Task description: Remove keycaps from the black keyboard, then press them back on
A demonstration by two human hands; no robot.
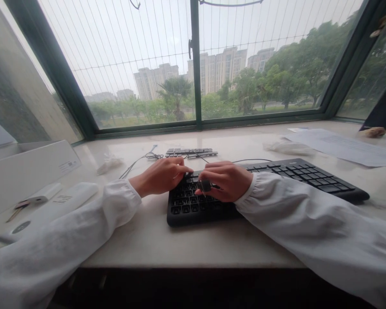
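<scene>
Directly beneath the right hand (227,180), which pinches a small dark piece (206,185), lies the black keyboard (209,209).

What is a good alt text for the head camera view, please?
A person's left hand and right hand are at a black keyboard with bare key sockets; the right holds a small dark object. Keycaps lie in rows behind, before a window.

From just above, the head view looks forward and down on the nearby keyboard (212,210), facing the window (197,81).
</scene>
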